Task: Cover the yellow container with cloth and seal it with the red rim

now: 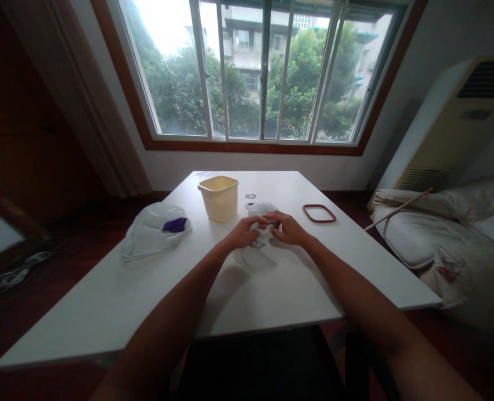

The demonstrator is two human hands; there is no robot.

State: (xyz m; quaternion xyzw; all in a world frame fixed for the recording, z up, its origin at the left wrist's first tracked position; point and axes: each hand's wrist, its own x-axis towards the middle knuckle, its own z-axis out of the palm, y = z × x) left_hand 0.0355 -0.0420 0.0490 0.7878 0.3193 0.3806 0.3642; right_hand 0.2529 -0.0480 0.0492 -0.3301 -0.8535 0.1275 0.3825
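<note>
Both of my hands are close together over the middle of the white table, fingers curled onto a thin, whitish plastic bag (262, 208). My left hand (247, 231) pinches the bag from the left, and my right hand (287, 227) grips it from the right. Part of the bag bulges up beyond my fingers, and a loose, see-through flap (257, 260) spreads on the tabletop toward me. Whatever the bag may contain is hidden. Just left of it stands a pale yellow square bin (219, 200), upright and without a lid.
A second white plastic bag (146, 231) with a dark purple thing (175, 225) lies on the table's left side. A reddish-brown square ring (319, 213) rests at the right. The white table (155, 312) stands before a window; a covered sofa (414, 223) is off to the right.
</note>
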